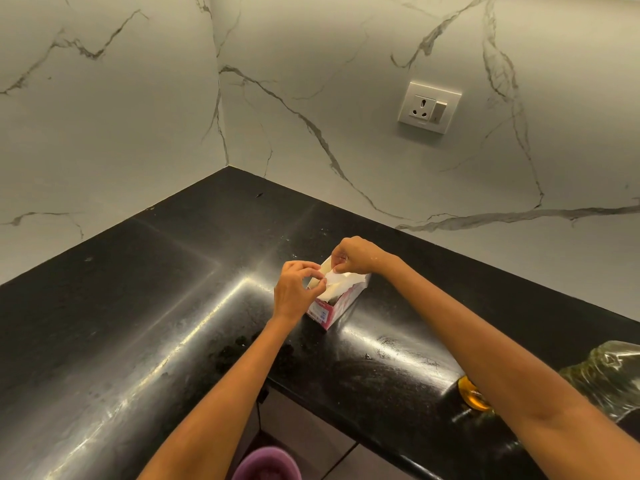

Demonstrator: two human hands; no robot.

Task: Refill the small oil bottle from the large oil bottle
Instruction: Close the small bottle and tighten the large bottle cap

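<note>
A pink and white tissue box (334, 308) stands on the black counter (138, 306). My left hand (294, 292) and my right hand (356, 256) both pinch a white tissue (337, 282) at the box's open top. At the right edge, partly hidden by my right forearm, lies a clear container with yellow oil (472, 398) and a crinkled clear plastic part (609, 379); I cannot tell which oil bottle it is. No other bottle is in view.
Marble-patterned walls meet in a corner behind the counter. A white wall socket with switch (429, 107) sits on the right wall. Dark smears (235, 351) mark the counter near its inner front edge. A purple round object (266, 464) sits on the floor below.
</note>
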